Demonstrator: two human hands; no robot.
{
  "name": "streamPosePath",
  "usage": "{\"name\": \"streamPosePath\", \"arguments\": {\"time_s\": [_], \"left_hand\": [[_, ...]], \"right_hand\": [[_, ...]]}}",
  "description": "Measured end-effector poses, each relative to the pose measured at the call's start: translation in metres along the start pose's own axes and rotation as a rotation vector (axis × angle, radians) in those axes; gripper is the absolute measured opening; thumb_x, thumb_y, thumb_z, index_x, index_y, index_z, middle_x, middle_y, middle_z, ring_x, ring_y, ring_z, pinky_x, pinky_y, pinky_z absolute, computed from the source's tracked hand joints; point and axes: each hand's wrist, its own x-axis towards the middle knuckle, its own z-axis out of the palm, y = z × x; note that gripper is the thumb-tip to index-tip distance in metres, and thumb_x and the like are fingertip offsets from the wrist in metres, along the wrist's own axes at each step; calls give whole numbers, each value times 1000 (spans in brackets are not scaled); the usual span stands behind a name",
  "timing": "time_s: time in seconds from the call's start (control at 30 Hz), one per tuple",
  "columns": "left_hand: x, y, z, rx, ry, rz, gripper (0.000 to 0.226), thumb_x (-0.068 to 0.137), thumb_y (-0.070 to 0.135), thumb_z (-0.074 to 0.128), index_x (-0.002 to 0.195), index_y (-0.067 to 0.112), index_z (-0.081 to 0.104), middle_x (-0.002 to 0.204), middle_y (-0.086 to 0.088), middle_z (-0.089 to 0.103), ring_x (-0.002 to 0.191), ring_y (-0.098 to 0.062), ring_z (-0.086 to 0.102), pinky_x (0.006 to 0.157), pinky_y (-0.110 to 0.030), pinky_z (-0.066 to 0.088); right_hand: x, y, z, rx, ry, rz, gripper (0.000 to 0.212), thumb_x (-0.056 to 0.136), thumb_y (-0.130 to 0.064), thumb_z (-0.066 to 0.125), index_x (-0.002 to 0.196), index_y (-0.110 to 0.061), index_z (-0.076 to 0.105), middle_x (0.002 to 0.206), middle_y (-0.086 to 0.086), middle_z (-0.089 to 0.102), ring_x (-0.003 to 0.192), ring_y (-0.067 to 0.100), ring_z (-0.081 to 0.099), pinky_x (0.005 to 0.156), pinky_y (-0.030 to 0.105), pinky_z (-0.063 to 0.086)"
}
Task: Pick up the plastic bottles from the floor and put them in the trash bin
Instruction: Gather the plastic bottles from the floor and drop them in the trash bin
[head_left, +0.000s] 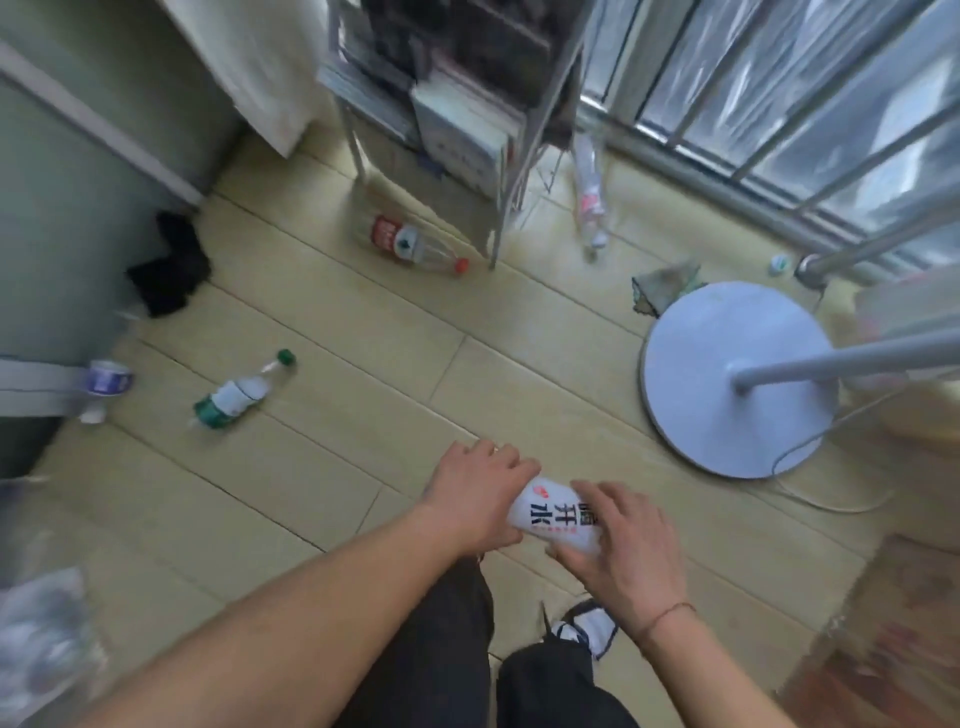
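Observation:
A white-labelled plastic bottle (551, 514) with black characters is held low in front of me above the floor. My left hand (475, 493) grips its left end and my right hand (615, 551) wraps its right end. On the floor lie three more bottles: a green-capped one (241, 391) at the left, a red-labelled one with a red cap (415, 245) by the shelf leg, and a clear one (589, 195) near the window rail. The trash bin is not clearly visible.
A metal shelf with books (457, 119) stands at the back. A white round fan base (727, 379) with its pole and cable sits at the right. Black cloth (171, 270) lies by the green cabinet (62, 208). A crumpled wrapper (662, 288) lies near the fan base.

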Motion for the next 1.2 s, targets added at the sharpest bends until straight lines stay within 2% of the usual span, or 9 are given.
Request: {"name": "streamPosePath", "arguments": {"time_s": [0.1,0.23,0.33,0.5,0.67,0.8,0.93,1.03,1.2], "left_hand": [[-91,-32,-80,-150,65,-133,69,70,55,64,131,32,43,124,4,54,116,-23,49,91,-36,42],[-228,-61,-166,-358,238,-324,73,65,58,72,130,35,47,126,8,57,119,-18,50,92,-32,44],[-331,-59,-202,-527,435,-454,87,58,55,79,134,34,41,135,8,51,121,-14,51,99,-31,44],[-480,-27,-197,-1007,880,-759,79,54,50,84,114,42,33,119,10,49,100,-9,55,86,-29,48],[-601,-11,-150,-1281,1352,-1035,63,66,34,84,111,29,40,110,20,51,99,9,52,74,4,35],[-695,-15,-94,-1389,1548,-1259,73,47,65,73,105,35,42,114,9,61,102,-7,60,82,-17,44],[-785,-23,-27,-1555,1758,-1401,62,65,43,79,111,20,45,118,-5,61,94,-8,61,70,-13,47],[-849,-33,30,-1726,1863,-1455,51,67,46,74,105,19,55,120,-11,64,100,-18,62,83,-26,51],[-918,-50,118,-1899,1729,-1531,28,82,36,68,107,32,58,123,1,62,106,-16,62,96,-41,50]], "right_hand": [[-24,-59,-86,43,-39,-60,85,60,-82,49,132,-38,55,127,-14,62,117,18,59,102,46,44],[-63,-125,-208,497,-253,-172,46,78,-32,78,119,-34,57,118,0,66,106,20,64,83,1,45],[-103,-182,-271,600,-285,-365,26,87,-8,70,102,-29,65,97,7,73,86,24,69,72,17,55],[-179,-287,-304,664,-320,-555,15,95,-14,57,104,-4,65,82,6,68,75,9,64,70,26,47],[-250,-400,-283,488,-480,-736,21,94,-22,59,99,-3,69,89,23,72,81,31,66,75,33,49],[-307,-503,-234,300,-590,-883,10,91,-19,64,101,-21,65,89,31,66,71,12,69,68,31,49],[-365,-599,-157,208,-660,-955,7,92,-18,64,98,-21,65,83,14,70,65,6,70,67,31,49],[-410,-660,-93,232,-710,-925,6,95,-15,60,96,-19,64,81,7,70,63,10,70,62,31,47],[-469,-723,-9,138,-851,-852,12,88,-19,70,81,-16,60,67,0,70,70,25,68,65,31,43]]}}
